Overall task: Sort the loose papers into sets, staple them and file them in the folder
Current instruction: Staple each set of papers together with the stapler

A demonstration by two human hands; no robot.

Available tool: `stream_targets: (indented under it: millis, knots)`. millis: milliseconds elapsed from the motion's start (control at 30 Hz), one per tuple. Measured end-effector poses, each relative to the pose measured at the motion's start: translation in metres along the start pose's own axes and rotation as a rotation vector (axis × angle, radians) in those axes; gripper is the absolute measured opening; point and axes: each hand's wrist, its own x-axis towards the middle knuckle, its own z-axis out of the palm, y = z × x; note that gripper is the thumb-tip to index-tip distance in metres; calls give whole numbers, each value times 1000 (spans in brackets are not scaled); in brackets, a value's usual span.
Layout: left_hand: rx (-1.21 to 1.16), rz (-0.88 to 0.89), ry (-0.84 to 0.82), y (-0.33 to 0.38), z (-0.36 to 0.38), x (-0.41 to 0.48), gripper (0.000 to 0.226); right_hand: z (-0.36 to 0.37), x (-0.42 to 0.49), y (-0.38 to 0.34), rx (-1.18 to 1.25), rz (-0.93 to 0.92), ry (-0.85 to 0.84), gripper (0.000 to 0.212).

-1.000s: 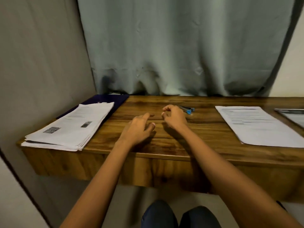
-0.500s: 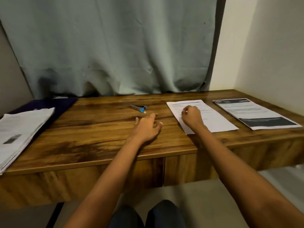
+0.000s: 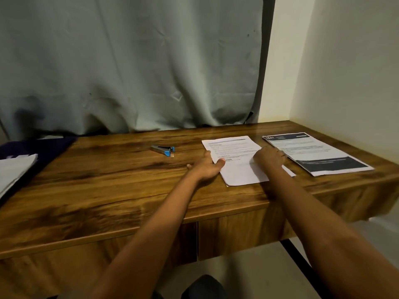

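A white set of printed papers lies on the wooden desk right of centre. My left hand lies at its left edge with the thumb resting on the sheet. On the set's right side rests my right hand, fingers reaching to the paper's right edge. A second set with dark bands lies further right. A small stapler with blue ends sits on the desk left of the hands. At the far left, a stack of loose papers lies on a dark blue folder.
A grey curtain hangs behind the desk and a cream wall closes off the right side. The desk's front edge runs across the lower middle, with my knees below it.
The view has swung right, away from the paper stack. Both hands have moved right from the bare desk near the stapler onto the white paper set.
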Motion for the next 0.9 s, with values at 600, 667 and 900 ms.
stream_targets:
  millis: [600,667,900]
  knots:
    - [208,-37,114,-30,0,17,67,-8,-15,-22,178,-92,-183,35]
    - [129,-26,162,-33,-2,12,65,-10,-16,-22,288,-72,-216,31]
    - [-564,-92,358,-34,-35,-1,76,-1,-35,-35,977,-10,-271,23]
